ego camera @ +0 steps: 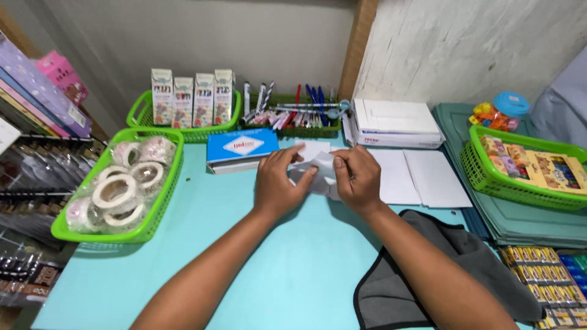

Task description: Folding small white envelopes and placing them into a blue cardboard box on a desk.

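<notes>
**Both hands on a piece of white paper**

Head view: the left hand (278, 183) and the right hand (358, 177) meet over the middle of the light-blue table (293, 269), and between them sits a folded white paper (319, 168). The left grip is pressed together on the paper's left edge; the right grip pinches its right side, fingers curled in. The paper is held just above the table, in front of a blue box (243, 146). Flat white sheets (422, 177) lie just right of the right hand. A green basket (160, 201) of tape rolls (116, 192) stands well off to the left. A grey cloth (428, 275) lies under the right forearm.
</notes>
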